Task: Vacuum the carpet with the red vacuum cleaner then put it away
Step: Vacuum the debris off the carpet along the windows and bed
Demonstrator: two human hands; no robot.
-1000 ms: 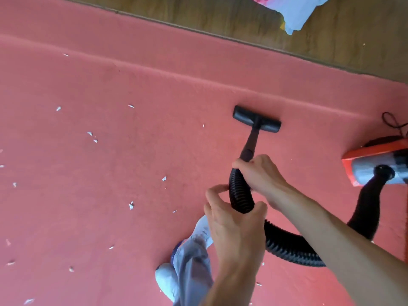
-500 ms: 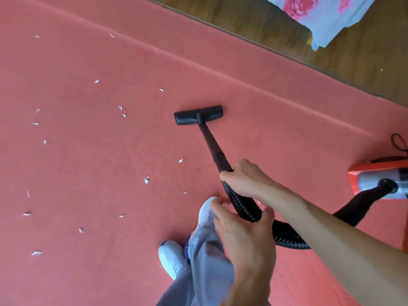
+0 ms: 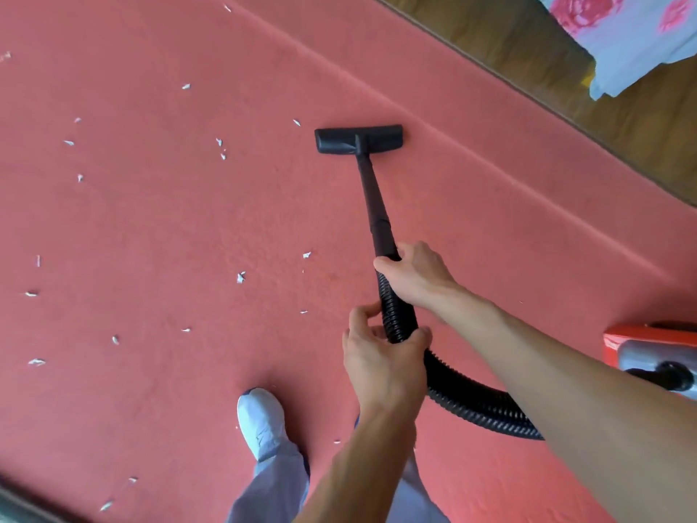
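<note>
Both hands [image 3: 381, 356] [image 3: 416, 273] grip the hose [image 3: 396, 318]; scraps [image 3: 240, 277] at frame left could be missed beside the nozzle [image 3: 358, 139].

The flat black plastic floor nozzle [image 3: 359, 139] lies on the red carpet [image 3: 151, 220], with white paper scraps [image 3: 240, 276] to its left. The ribbed black hose [image 3: 399, 318] runs back and right to the red vacuum cleaner [image 3: 633, 339]. The wooden floor [image 3: 490, 32] lies beyond.

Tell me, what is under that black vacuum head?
Only red carpet shows around the vacuum head, which rests flat on it. Anything beneath is covered. White scraps lie on the carpet to its left.
</note>
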